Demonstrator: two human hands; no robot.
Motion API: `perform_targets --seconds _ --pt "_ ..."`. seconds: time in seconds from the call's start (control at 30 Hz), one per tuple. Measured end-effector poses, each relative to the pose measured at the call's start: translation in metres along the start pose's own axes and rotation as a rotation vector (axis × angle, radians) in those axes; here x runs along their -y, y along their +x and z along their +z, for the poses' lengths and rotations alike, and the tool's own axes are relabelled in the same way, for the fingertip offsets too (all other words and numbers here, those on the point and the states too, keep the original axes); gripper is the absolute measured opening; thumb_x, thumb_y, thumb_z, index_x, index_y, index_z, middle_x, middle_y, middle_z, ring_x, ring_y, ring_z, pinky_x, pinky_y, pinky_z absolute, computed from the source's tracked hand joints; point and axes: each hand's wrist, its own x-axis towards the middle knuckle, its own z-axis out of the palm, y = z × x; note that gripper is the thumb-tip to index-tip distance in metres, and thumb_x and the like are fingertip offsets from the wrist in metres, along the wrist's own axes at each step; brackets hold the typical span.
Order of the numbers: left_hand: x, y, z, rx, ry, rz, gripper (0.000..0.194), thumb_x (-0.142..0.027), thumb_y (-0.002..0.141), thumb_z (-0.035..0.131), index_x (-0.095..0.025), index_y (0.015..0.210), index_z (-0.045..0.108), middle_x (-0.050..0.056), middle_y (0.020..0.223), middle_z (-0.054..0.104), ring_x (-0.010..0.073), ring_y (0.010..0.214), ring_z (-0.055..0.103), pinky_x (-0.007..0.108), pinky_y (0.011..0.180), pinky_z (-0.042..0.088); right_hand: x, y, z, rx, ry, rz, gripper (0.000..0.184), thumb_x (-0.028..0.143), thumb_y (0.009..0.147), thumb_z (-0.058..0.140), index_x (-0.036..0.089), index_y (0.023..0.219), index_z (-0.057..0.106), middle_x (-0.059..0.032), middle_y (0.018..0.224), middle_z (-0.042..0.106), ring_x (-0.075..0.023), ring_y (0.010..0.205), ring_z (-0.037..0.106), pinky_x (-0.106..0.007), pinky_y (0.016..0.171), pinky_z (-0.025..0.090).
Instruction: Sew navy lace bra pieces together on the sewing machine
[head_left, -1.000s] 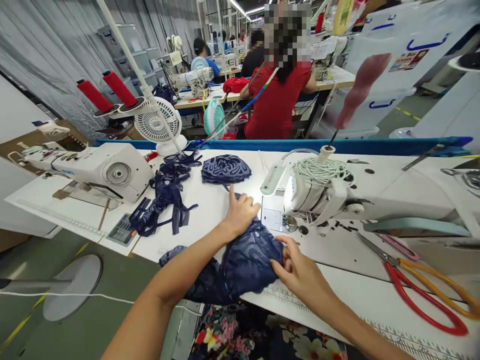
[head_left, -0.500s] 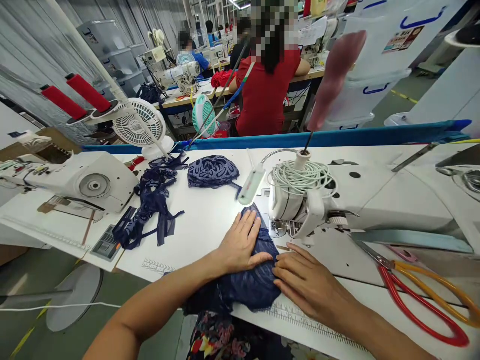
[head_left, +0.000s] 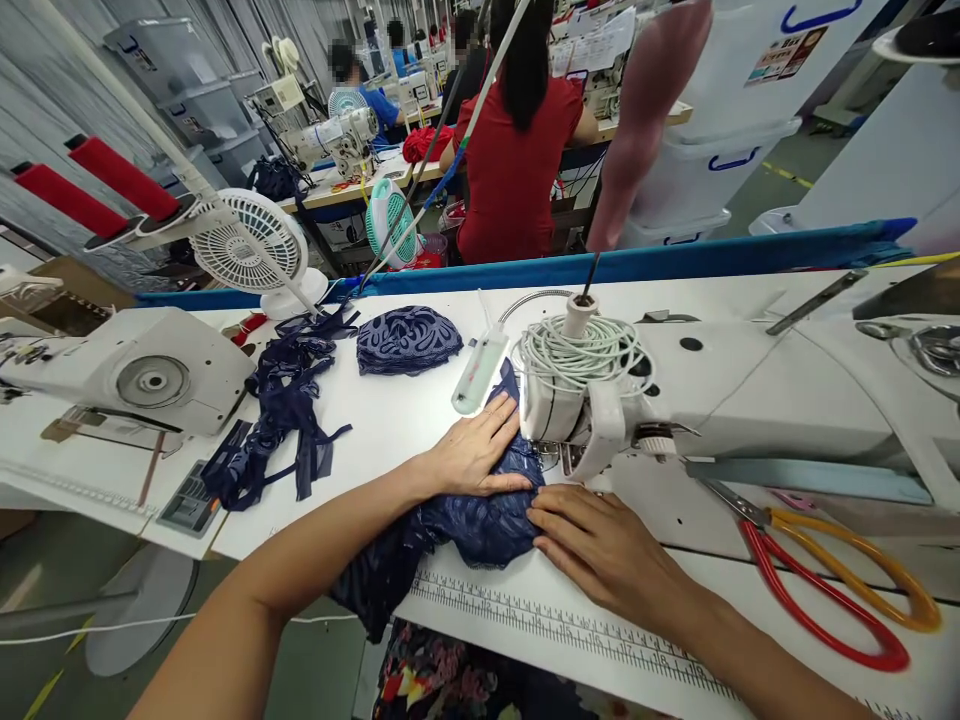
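A navy lace garment piece (head_left: 480,530) lies at the sewing machine's needle area (head_left: 559,450), its narrow upper end running up beside the machine head. My left hand (head_left: 480,450) rests flat on top of it, fingers stretched forward and thumb out to the right. On the piece's right edge, just in front of the presser foot, my right hand (head_left: 592,535) has its fingers bent around the fabric; its thumb is hidden. The lower part of the garment bunches and hangs over the table's front edge.
A folded navy patterned cup (head_left: 409,342) and a heap of navy straps (head_left: 289,400) lie left. Scissors (head_left: 817,570) with red and orange handles sit at right. A white fan (head_left: 251,245), a second machine (head_left: 165,370) and a co-worker in red (head_left: 510,170) are beyond.
Both hands and the garment have moved forward, away from me, with more fabric under the machine head. The camera view has shifted slightly, and more of the table's ruler shows.
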Motion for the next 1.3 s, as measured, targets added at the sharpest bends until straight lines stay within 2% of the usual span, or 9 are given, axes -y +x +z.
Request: perform_targets --seconds 0.17,0.3,0.43,0.7,0.97,1.1,1.3 --pt "-0.012 -0.002 -0.012 -0.011 -0.025 -0.067 0.062 -0.061 0.088 0.054 -0.011 0.124 0.053 0.023 0.136 0.051 0.0374 0.137 0.039 0.055 0.110 0.038 0.000 0.000 0.000 0.016 0.009 -0.002 0.021 0.020 0.095 0.050 0.019 0.113 0.062 -0.0079 0.106 0.067 -0.0193 0.098 0.063 -0.035 0.085 0.048" --pt "-0.037 -0.013 -0.020 -0.045 -0.113 -0.125 0.036 -0.038 0.095 0.054 -0.015 0.123 0.053 0.019 0.133 0.055 0.0309 0.129 0.049 0.052 0.111 0.039 0.000 -0.002 0.000 0.007 -0.003 -0.003 0.021 0.021 0.096 0.050 0.018 0.112 0.063 -0.0085 0.107 0.068 -0.0201 0.101 0.063 -0.036 0.086 0.049" --pt "-0.045 -0.024 -0.015 -0.021 -0.118 -0.085 0.036 -0.030 0.098 0.049 -0.012 0.128 0.051 0.019 0.135 0.054 0.0299 0.130 0.049 0.052 0.112 0.037 -0.002 -0.005 0.001 -0.022 -0.030 -0.011 0.022 0.022 0.095 0.052 0.018 0.113 0.064 -0.0087 0.109 0.069 -0.0205 0.104 0.063 -0.037 0.090 0.049" --pt "-0.032 -0.027 -0.010 -0.033 -0.096 -0.018 0.036 -0.031 0.098 0.046 -0.010 0.127 0.053 0.020 0.135 0.055 0.0301 0.129 0.050 0.053 0.114 0.035 -0.004 -0.003 0.003 -0.022 -0.071 -0.016 0.025 0.023 0.098 0.050 0.015 0.118 0.063 -0.0096 0.113 0.069 -0.0194 0.106 0.064 -0.034 0.091 0.049" --pt "-0.025 -0.026 -0.012 -0.019 -0.109 0.032 0.033 -0.031 0.098 0.046 -0.011 0.122 0.058 0.019 0.131 0.057 0.0297 0.128 0.050 0.053 0.114 0.034 -0.002 -0.007 0.006 0.022 -0.100 -0.029 0.031 0.026 0.096 0.053 0.011 0.122 0.061 -0.0123 0.117 0.067 -0.0236 0.110 0.061 -0.038 0.089 0.049" --pt "-0.011 -0.021 -0.013 -0.038 -0.123 0.072 0.032 -0.031 0.098 0.046 -0.013 0.121 0.059 0.018 0.133 0.057 0.0292 0.128 0.050 0.052 0.113 0.036 -0.001 -0.008 0.007 0.050 -0.115 -0.027 0.035 0.028 0.097 0.052 0.011 0.125 0.060 -0.0139 0.122 0.065 -0.0244 0.113 0.060 -0.038 0.091 0.049" --pt "0.018 -0.008 -0.012 -0.082 -0.140 0.212 0.031 -0.029 0.098 0.045 -0.015 0.121 0.059 0.018 0.129 0.059 0.0270 0.129 0.050 0.045 0.106 0.046 0.000 -0.007 0.006 0.087 -0.158 -0.010 0.041 0.031 0.098 0.048 0.010 0.133 0.055 -0.0166 0.133 0.060 -0.0269 0.124 0.054 -0.039 0.094 0.048"
